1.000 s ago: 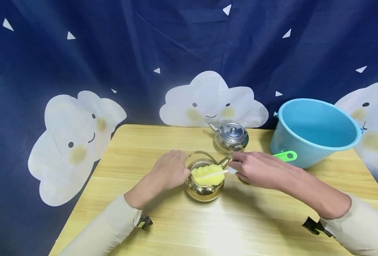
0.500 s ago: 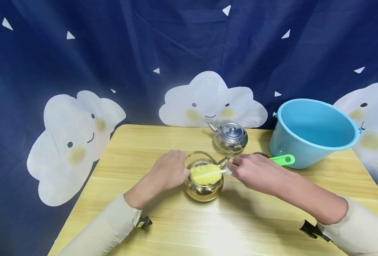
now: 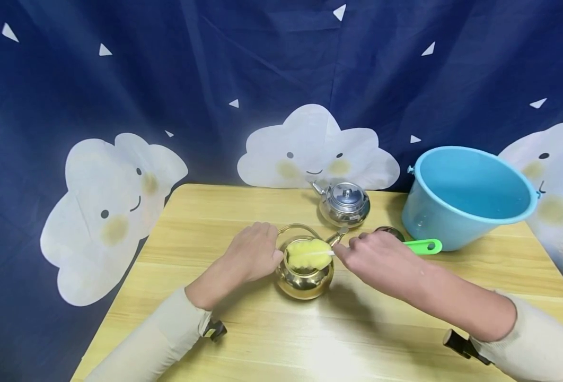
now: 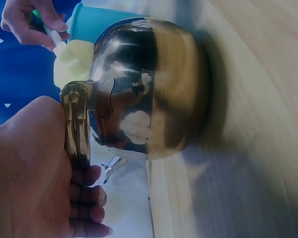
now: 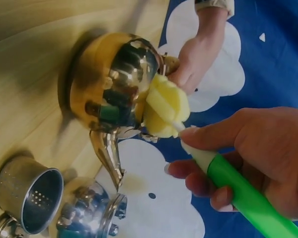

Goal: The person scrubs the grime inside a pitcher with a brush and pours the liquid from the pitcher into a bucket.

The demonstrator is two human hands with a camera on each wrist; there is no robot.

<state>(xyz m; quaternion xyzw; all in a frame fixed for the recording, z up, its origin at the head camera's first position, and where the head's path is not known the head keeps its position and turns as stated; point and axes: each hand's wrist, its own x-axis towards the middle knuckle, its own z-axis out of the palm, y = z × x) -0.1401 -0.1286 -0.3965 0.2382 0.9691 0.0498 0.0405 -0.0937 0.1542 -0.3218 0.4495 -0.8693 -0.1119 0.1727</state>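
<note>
While left hand [image 3: 254,252] grips kettle [image 3: 305,285], right hand [image 3: 376,260] grips brush [image 5: 223,173].

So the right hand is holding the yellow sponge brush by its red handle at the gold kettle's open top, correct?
Not quite: the handle is green, not red, as the right wrist view shows. The right hand does hold the yellow sponge brush at the open top of the gold kettle.

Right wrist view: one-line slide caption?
Right hand holds a green-handled sponge brush at the open top of a gold kettle.
</note>
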